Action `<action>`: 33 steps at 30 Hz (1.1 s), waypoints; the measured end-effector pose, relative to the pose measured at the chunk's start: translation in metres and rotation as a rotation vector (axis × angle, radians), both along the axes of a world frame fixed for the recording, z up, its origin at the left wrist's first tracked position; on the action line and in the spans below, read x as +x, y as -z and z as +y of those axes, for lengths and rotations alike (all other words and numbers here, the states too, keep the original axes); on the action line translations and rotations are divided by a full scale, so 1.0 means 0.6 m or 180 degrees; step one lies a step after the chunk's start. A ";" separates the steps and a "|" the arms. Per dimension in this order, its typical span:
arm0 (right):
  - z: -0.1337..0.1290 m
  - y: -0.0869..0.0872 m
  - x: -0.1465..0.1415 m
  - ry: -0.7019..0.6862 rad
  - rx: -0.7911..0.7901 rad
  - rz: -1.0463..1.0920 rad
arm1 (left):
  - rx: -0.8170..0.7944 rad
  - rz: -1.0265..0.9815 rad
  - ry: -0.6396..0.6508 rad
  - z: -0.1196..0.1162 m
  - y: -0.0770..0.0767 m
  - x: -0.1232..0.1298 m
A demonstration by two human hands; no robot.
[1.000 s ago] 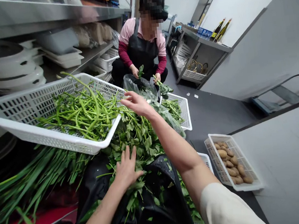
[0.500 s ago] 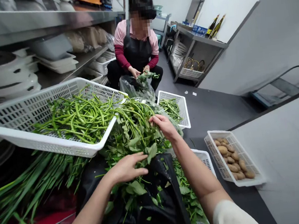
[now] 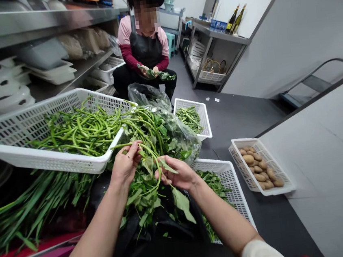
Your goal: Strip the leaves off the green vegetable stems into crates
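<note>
My left hand (image 3: 125, 165) pinches a long green stem (image 3: 151, 150) close to the corner of a white basket (image 3: 98, 164). The stem curves over to my right hand (image 3: 176, 172), whose fingers are closed on its leafy part, with a large leaf hanging below. Cut green stems (image 3: 82, 129) fill part of that basket. Under and behind both hands lies a heap of leafy greens (image 3: 142, 197), which spreads over black cloth and up to a clear plastic bag (image 3: 187, 137).
Opposite, a seated person (image 3: 147, 45) holds leaves. On the right are a basket of leaves (image 3: 243, 198), a smaller basket of stems (image 3: 206, 120) and a potato basket (image 3: 247, 180). Long green leaves (image 3: 44, 203) lie at left, below a metal shelf (image 3: 41, 25).
My left hand has risen and closed on the stem. My right hand has come down and left from the heap, bringing the stem. The view has shifted slightly.
</note>
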State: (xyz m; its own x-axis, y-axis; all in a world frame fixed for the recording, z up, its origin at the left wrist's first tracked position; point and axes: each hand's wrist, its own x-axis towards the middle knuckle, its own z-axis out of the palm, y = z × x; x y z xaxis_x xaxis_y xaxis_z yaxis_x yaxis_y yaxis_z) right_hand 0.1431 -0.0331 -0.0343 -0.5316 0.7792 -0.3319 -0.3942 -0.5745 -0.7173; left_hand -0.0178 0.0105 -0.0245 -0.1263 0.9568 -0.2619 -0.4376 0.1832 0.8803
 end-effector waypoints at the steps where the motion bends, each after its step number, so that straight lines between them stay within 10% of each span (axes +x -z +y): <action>1: -0.006 0.002 0.001 -0.0003 -0.0044 0.0149 | 0.0000 -0.0011 -0.0057 -0.001 0.003 -0.002; 10: -0.027 0.032 -0.007 0.0055 -0.0100 -0.0138 | 0.0180 0.0272 -0.0332 -0.014 -0.004 -0.008; 16: -0.022 0.051 0.007 0.0692 0.1272 -0.3422 | 0.0934 0.1663 0.0035 -0.062 -0.006 0.013; 20: -0.046 0.073 0.067 0.0100 0.2077 -0.5110 | 0.0977 0.1851 0.0010 -0.080 0.005 0.030; 26: -0.100 0.115 0.199 -0.0642 0.0830 -0.5047 | 0.0879 0.1780 0.0008 -0.069 -0.028 0.010; 33: -0.061 -0.002 0.087 0.0773 0.2291 -0.3523 | 0.0255 0.1228 0.0589 -0.076 -0.015 0.042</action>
State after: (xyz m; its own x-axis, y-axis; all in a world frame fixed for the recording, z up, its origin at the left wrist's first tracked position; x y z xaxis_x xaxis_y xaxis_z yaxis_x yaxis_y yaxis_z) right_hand 0.1955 -0.0699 -0.0329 -0.0764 0.9967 0.0262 0.5481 0.0639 -0.8340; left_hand 0.0075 -0.0349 -0.0153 -0.0247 0.9879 -0.1530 -0.0401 0.1520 0.9876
